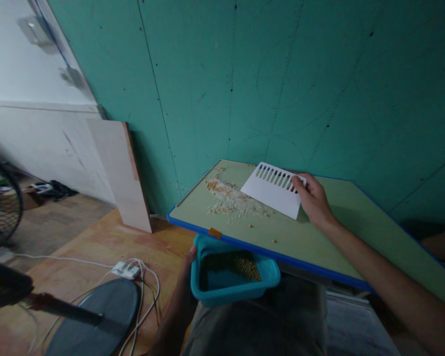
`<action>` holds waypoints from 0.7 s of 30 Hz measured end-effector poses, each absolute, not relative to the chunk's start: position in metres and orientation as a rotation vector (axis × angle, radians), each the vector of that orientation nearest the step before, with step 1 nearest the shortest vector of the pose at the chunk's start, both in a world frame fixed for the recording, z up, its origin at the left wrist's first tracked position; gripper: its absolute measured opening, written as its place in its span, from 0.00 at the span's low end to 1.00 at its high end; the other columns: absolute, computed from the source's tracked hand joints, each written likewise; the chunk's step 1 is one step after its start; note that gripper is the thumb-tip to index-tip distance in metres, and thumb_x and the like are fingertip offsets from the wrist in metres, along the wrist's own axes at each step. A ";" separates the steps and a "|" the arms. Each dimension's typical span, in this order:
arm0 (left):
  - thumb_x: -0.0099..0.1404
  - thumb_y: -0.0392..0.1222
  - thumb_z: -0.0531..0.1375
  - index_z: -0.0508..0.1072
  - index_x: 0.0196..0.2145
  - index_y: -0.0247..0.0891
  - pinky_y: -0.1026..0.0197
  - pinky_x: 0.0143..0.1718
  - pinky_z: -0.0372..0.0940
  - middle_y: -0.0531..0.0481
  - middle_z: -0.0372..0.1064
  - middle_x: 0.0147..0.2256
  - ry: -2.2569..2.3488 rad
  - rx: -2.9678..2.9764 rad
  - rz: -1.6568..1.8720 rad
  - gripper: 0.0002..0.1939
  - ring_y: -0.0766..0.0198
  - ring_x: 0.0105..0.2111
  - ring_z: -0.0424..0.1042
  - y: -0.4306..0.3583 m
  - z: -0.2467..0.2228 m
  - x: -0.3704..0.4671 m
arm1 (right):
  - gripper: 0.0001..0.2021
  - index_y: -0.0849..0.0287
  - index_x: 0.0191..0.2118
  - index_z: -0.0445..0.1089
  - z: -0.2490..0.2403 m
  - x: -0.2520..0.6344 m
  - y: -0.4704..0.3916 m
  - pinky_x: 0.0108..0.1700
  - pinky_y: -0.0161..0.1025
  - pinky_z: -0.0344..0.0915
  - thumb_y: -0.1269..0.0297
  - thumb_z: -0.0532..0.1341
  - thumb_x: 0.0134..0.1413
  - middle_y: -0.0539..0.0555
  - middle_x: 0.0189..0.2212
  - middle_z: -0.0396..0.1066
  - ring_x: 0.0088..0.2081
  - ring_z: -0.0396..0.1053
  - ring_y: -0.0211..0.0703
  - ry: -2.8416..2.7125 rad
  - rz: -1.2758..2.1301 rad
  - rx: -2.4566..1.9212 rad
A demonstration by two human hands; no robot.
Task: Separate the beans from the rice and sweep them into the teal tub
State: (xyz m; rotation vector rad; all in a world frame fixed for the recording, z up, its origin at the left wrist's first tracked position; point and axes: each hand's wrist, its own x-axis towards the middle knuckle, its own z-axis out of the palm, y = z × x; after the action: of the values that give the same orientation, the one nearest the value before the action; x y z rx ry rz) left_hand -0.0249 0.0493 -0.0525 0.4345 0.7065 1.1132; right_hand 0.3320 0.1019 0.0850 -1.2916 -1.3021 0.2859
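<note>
My right hand [313, 200] grips the slotted end of a white plastic scraper [272, 193], thumb on top, tilted over the table. To the left of its straight edge lies a spread of pale grains and tan beans [232, 198] on the pale green tabletop [341, 237]. Below the table's near edge, my left hand [189, 259] holds a turquoise plastic basin [230, 296] by its left side. Beans [248, 267] lie in the basin, mostly toward its right and far side. Most of the left hand's fingers are hidden by the basin.
A green wall [207, 99] rises behind the table. A white board [118, 173] leans there at left. On the floor are a power strip [126, 269] with loose cables and a fan's round base [100, 316]. The table has a blue edge [300, 264].
</note>
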 end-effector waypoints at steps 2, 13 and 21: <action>0.61 0.51 0.66 0.78 0.54 0.36 0.49 0.56 0.68 0.43 0.84 0.40 0.698 0.426 1.112 0.26 0.45 0.44 0.82 0.047 -0.050 -0.024 | 0.18 0.51 0.36 0.69 0.084 0.333 0.103 0.30 0.39 0.57 0.40 0.61 0.58 0.51 0.28 0.67 0.29 0.62 0.43 -1.289 0.289 -1.298; 0.62 0.52 0.66 0.77 0.55 0.34 0.50 0.55 0.68 0.43 0.84 0.39 0.695 0.414 1.123 0.27 0.45 0.43 0.82 0.030 -0.029 -0.017 | 0.17 0.51 0.41 0.69 0.079 0.345 0.107 0.32 0.41 0.60 0.42 0.59 0.61 0.53 0.30 0.69 0.31 0.65 0.45 -1.203 0.077 -1.366; 0.64 0.55 0.63 0.76 0.56 0.31 0.49 0.54 0.70 0.40 0.84 0.43 0.694 0.424 1.074 0.30 0.44 0.44 0.82 0.034 -0.044 -0.022 | 0.18 0.54 0.40 0.69 0.070 0.354 0.114 0.34 0.43 0.62 0.44 0.58 0.60 0.55 0.31 0.72 0.32 0.69 0.48 -1.197 -0.028 -1.499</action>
State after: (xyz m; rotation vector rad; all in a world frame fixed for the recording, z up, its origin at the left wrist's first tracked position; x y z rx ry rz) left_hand -0.0223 0.0342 -0.0439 0.4239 0.6942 1.0736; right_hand 0.3543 0.1138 0.0703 -1.4993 -1.1968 -0.0284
